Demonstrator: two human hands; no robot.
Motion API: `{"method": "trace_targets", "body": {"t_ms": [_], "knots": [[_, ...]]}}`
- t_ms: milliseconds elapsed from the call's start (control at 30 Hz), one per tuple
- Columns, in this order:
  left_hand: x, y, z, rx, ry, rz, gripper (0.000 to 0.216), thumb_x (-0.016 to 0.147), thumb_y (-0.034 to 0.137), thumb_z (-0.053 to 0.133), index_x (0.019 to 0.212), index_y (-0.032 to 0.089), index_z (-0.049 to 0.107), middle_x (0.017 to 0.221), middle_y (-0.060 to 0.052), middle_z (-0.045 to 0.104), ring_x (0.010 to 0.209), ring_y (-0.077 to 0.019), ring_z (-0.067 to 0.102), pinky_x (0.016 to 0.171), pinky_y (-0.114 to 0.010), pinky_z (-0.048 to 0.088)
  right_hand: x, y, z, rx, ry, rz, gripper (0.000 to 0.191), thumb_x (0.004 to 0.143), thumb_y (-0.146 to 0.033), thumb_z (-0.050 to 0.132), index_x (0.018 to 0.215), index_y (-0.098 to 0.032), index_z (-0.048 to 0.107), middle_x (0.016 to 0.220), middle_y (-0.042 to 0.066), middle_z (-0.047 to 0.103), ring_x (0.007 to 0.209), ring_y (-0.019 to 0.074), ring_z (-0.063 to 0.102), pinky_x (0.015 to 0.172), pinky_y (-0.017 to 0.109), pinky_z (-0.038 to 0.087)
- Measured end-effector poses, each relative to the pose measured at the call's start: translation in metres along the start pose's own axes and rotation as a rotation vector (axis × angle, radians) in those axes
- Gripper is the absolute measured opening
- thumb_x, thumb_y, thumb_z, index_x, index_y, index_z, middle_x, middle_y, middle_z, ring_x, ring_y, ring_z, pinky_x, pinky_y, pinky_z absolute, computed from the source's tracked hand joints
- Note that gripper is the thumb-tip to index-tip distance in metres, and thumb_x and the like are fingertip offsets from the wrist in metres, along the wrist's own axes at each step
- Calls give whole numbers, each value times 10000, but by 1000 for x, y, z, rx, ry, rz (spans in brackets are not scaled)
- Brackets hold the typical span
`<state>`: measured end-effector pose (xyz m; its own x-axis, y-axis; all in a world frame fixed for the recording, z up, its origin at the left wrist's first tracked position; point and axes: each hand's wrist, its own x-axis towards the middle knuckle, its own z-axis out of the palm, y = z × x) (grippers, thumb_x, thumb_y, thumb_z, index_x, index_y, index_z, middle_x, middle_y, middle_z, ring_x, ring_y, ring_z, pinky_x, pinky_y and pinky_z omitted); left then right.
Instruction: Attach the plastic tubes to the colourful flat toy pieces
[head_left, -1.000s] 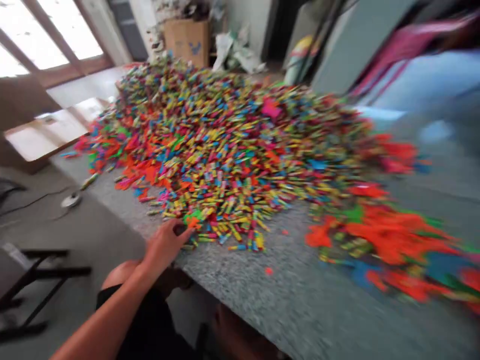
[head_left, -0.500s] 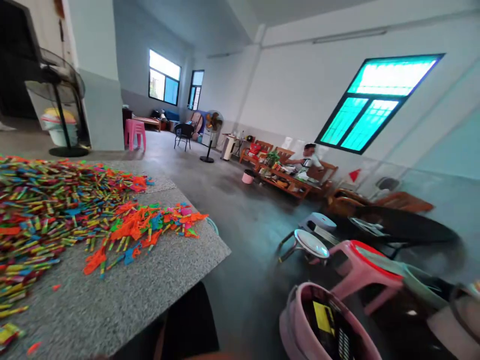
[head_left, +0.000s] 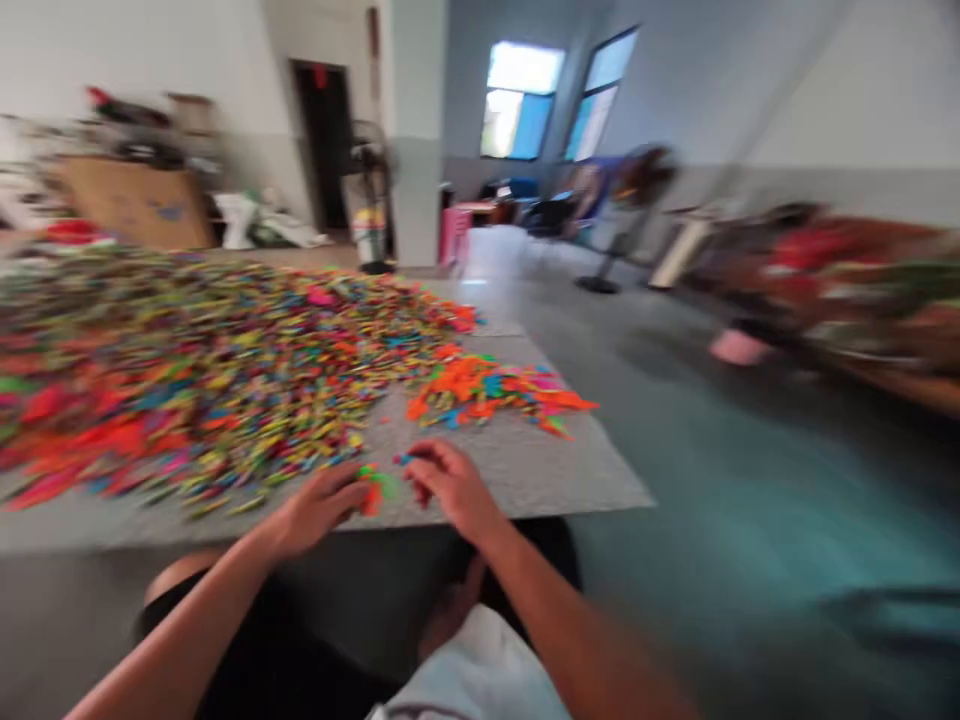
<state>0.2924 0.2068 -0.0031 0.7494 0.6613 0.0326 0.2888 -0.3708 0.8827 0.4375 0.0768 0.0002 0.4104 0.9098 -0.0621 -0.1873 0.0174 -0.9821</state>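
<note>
My left hand (head_left: 321,508) is closed at the near edge of the stone-topped table (head_left: 517,475), its fingers pinching small green and orange plastic pieces (head_left: 373,490). Just to the right, my right hand (head_left: 454,490) has its fingers curled together. A small blue and red bit (head_left: 403,459) shows at its fingertips, too blurred to name. Beyond the left hand spreads a large heap of small striped sticks (head_left: 277,370) in yellow, red, green and blue. A smaller pile of orange, blue and pink plastic pieces (head_left: 480,390) lies past my right hand.
My knees are under the table's near edge. A cardboard box (head_left: 135,205) stands behind the heap at left. Floor fans (head_left: 615,225) and a pink bin (head_left: 739,345) stand farther off, with wooden furniture (head_left: 885,240) along the right wall. Much is blurred.
The view has swung left and down, bringing both my hands and my lap into sight. The pink bucket and stools at the lower right have left the picture.
</note>
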Motion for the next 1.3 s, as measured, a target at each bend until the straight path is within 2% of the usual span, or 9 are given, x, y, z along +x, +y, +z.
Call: {"method": "trace_targets", "body": {"t_ms": [67, 167, 367, 700, 867, 1033, 1133, 1233, 1300], "knots": [[-19, -16, -35, -18, -182, -35, 424, 929, 592, 719, 826, 181, 696, 695, 7, 620, 603, -111, 546, 544, -218, 444, 10, 5, -1, 5, -59, -16, 315, 872, -487, 764, 1028, -222, 692, 785, -15, 696, 562, 105, 556, 543, 243, 465], [-22, -22, -52, -111, -417, 4, 420, 977, 577, 652, 886, 168, 680, 757, 0, 649, 664, -107, 551, 607, -211, 422, 17, 16, 3, -6, -112, -7, 320, 897, -495, 758, 1049, -218, 709, 762, -14, 682, 554, 108, 549, 544, 255, 444], [-14, -28, -51, -214, -488, -1, 376, 998, 531, 643, 973, 159, 695, 831, -13, 688, 752, -132, 627, 700, -228, 471, 21, 27, 12, -48, -147, 17, 325, 906, -505, 752, 1037, -210, 712, 739, -16, 656, 569, 120, 553, 561, 273, 459], [-11, -32, -60, -65, -489, 6, 390, 1002, 524, 620, 957, 155, 738, 761, 5, 640, 678, -114, 542, 613, -214, 400, 29, 35, 14, -178, -169, 4, 315, 911, -485, 728, 1053, -204, 710, 760, -10, 673, 576, 124, 572, 575, 282, 457], [-13, -32, -63, -39, -484, -17, 380, 985, 515, 644, 939, 150, 741, 754, -1, 664, 676, -117, 562, 617, -214, 394, 29, 31, 6, -271, -271, 1, 270, 910, -445, 731, 1041, -210, 735, 743, -18, 659, 592, 122, 574, 587, 272, 458], [-12, -45, -60, -160, -555, -54, 373, 967, 515, 678, 949, 148, 741, 802, -26, 709, 724, -141, 630, 656, -226, 441, 23, 23, 3, -332, -355, 53, 249, 892, -401, 749, 1065, -221, 754, 790, -12, 694, 604, 116, 578, 592, 260, 459], [-12, -57, -50, -188, -586, -59, 374, 981, 513, 652, 962, 152, 747, 824, -33, 730, 742, -152, 653, 666, -238, 455, 25, 31, 3, -328, -384, 105, 274, 896, -437, 746, 1050, -212, 745, 755, -20, 679, 586, 115, 575, 579, 256, 466], [-8, -75, -47, 23, -431, -49, 341, 977, 486, 650, 1084, 184, 769, 909, -32, 767, 770, -159, 672, 680, -247, 461, 41, 48, -14, -406, -356, 155, 293, 867, -446, 760, 1021, -197, 745, 707, -20, 678, 555, 119, 582, 543, 249, 470], [-4, -92, -59, 201, -222, -83, 351, 966, 460, 668, 1205, 220, 759, 1020, -41, 791, 847, -180, 703, 728, -259, 481, 60, 59, -38, -440, -218, 208, 312, 806, -443, 798, 973, -185, 741, 659, -18, 674, 515, 128, 586, 502, 248, 475]]}}
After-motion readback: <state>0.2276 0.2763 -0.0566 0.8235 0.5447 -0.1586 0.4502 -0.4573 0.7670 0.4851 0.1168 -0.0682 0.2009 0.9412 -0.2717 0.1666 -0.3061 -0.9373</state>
